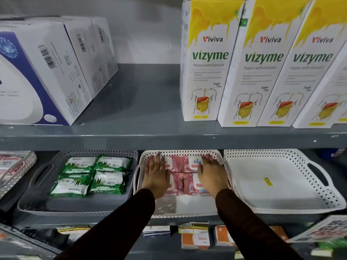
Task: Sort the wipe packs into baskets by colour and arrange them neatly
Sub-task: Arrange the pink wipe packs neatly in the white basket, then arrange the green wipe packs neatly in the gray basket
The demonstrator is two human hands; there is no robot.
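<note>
Several green wipe packs [92,174] lie flat in a two-by-two block in the grey basket [33,205] on the left. Pink wipe packs [180,172] lie side by side in the white middle basket [180,152]. My left hand [156,176] rests flat on the left pink packs, fingers together and stretched out. My right hand [212,175] presses down on the right pink packs, fingers slightly spread. Neither hand grips a pack. The white basket [281,184] on the right holds no packs, only a small yellow sticker.
The baskets stand on a grey shelf under a low upper shelf board [169,139]. Above are white-blue boxes [47,72] and tall Vizyme cartons [206,62]. Another white basket [16,166] with packs sits far left. Small boxes [194,235] fill the shelf below.
</note>
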